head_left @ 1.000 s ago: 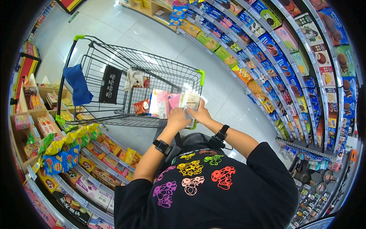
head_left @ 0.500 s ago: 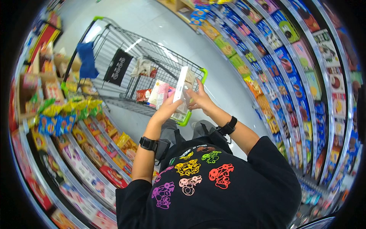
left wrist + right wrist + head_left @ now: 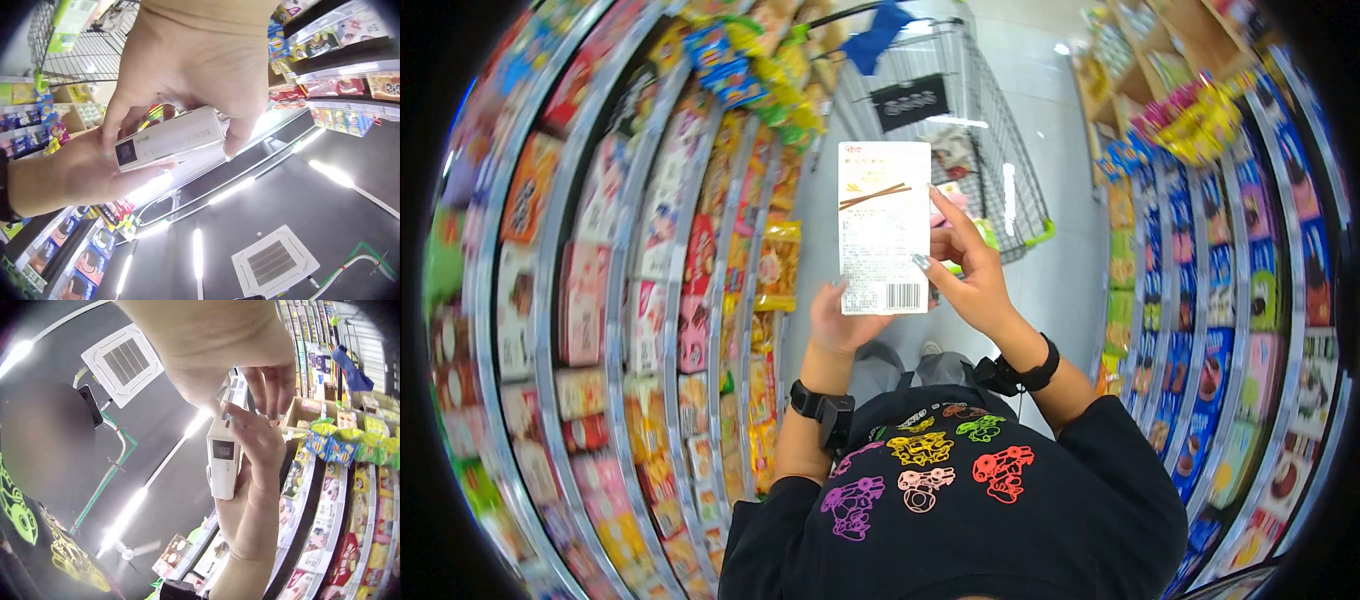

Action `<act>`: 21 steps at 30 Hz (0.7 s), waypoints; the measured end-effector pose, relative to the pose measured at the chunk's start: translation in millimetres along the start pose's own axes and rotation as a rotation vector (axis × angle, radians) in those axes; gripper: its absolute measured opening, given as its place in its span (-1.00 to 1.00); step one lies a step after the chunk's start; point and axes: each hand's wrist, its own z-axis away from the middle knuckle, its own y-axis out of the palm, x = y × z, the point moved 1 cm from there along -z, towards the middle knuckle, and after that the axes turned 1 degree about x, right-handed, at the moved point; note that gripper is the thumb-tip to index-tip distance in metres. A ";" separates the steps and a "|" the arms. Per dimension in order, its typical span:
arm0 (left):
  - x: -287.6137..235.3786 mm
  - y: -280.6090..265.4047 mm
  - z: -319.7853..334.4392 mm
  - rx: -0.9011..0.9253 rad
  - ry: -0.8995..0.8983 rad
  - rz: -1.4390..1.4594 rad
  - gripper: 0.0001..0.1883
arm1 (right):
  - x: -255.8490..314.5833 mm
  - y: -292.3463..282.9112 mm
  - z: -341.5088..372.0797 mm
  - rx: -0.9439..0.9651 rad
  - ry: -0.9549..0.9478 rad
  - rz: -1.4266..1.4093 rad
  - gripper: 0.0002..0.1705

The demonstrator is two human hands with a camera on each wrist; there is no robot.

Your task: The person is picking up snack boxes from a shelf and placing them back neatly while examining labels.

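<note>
A white box of stick biscuits (image 3: pixel 884 225) stands upright before my chest in the head view. Its printed face has two brown sticks, small text and a barcode at the bottom. My left hand (image 3: pixel 847 322) grips the lower end, thumb tip over the lower left edge. At the right edge, my right hand (image 3: pixel 972 275) holds the box with thumb and index finger. The left wrist view has the narrow end of the box (image 3: pixel 172 140) between both hands. From the right wrist, its end (image 3: pixel 222 465) also shows; the fingers behind the box are partly hidden.
A wire shopping cart with green corners (image 3: pixel 1040 235) stands ahead, a blue cloth (image 3: pixel 875 38) hanging on its handle. Inside are a whitish cloth (image 3: pixel 950 148) and a pink package (image 3: pixel 946 206). Snack shelves (image 3: pixel 630 330) line the left, others (image 3: pixel 1200 330) the right.
From low over the cart, the box has come up nearer my chest and turned its printed face toward me. My view has swung left, so the cart now lies straight ahead.
</note>
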 end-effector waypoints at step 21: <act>45.9 7.9 402.3 -1.403 0.171 -1.616 -0.13 | -83.9 319.5 203.5 0.971 0.486 -0.363 -0.48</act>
